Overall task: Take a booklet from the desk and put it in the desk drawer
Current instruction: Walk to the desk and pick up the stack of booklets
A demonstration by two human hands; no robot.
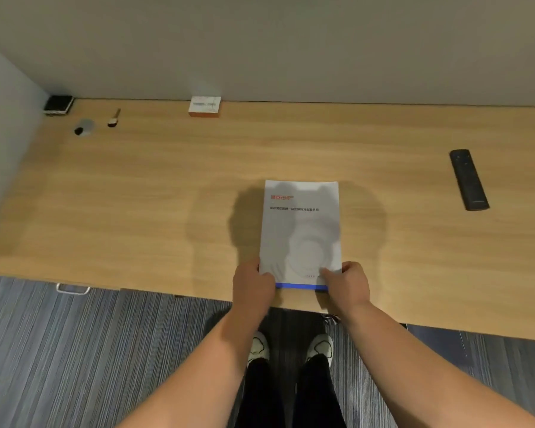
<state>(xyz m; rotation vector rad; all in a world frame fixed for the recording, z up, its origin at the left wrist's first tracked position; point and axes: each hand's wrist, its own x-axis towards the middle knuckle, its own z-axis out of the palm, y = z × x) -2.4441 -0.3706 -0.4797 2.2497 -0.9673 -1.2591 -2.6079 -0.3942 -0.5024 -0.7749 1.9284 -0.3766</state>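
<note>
Both hands closed on the white booklet (300,230): left hand (252,285) pinching its near-left corner, right hand (348,285) its near-right. Lying flat at the wooden desk's (136,196) front edge, black remote control (469,183) well apart to its right.

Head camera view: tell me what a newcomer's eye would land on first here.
First, the white booklet with a blue bottom stripe and red logo, lying at the near edge of the long light wooden desk, its near corners pinched by the left hand and right hand. Next, the slim black remote control lying alone, far right.
</note>
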